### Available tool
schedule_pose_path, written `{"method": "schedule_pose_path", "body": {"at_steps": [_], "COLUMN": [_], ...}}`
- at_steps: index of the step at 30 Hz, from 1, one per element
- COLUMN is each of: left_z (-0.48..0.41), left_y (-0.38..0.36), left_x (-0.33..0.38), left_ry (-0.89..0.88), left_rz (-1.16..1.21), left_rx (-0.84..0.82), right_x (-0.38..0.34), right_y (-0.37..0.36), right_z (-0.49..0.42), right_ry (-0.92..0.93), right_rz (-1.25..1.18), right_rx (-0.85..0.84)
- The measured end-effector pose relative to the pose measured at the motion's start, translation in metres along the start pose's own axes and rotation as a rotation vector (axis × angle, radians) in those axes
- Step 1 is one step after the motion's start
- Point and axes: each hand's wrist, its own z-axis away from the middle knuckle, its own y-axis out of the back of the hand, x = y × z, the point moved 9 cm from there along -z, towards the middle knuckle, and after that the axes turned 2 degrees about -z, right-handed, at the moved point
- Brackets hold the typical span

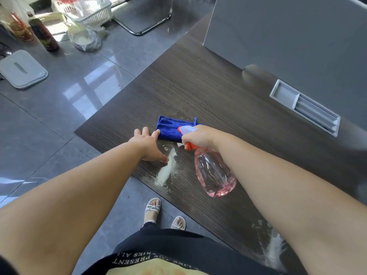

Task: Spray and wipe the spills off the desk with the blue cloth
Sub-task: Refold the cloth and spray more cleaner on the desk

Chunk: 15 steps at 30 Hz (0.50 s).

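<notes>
Head view looks down two bare arms stretched over a dark wood desk (198, 86). What the coming move turns on, as I judge it, is how the blue cloth (172, 129) lies to the hands: it sits just beyond both, between them, with its long axis running across from one hand toward the other. The left hand (149, 144) is the nearer and the free one — fingers spread wide, palm down, nothing in its grasp, with one fingertip at the cloth's near-left edge; whether it truly touches, I cannot tell. The right hand (198, 136) is closed around the neck of a spray bottle (213, 171), holding it tilted with the nozzle pointing toward the cloth and the clear pink body hanging back toward the person, close over the desk.

That cloth is a deep blue towelling, folded into a neat flat rectangle, stitched hem showing along its far side.

Just this side of the left hand's thumb lies a pale streak of spill (166, 169), ringed by droplets, running from near the cloth back toward the desk edge. A second whitish spill (275, 249) shows under the right forearm, well back from both hands. Neither looks wiped yet, so the cloth probably goes to the left hand.
</notes>
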Motion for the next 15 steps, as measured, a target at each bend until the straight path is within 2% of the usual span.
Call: {"method": "schedule_pose_path", "body": {"at_steps": [7, 15], "left_z": [0.001, 0.001], "left_y": [0.0, 0.001], "left_x": [-0.002, -0.001], "left_ry": [-0.017, -0.029], "left_rz": [-0.008, -0.027], "left_rx": [0.001, -0.017], "right_x": [0.012, 0.037], "right_y": [0.005, 0.027], "right_z": [0.0, 0.003], "right_ry": [-0.064, -0.09], "right_rz": [0.043, -0.026], "right_rx": [-0.039, 0.033]}}
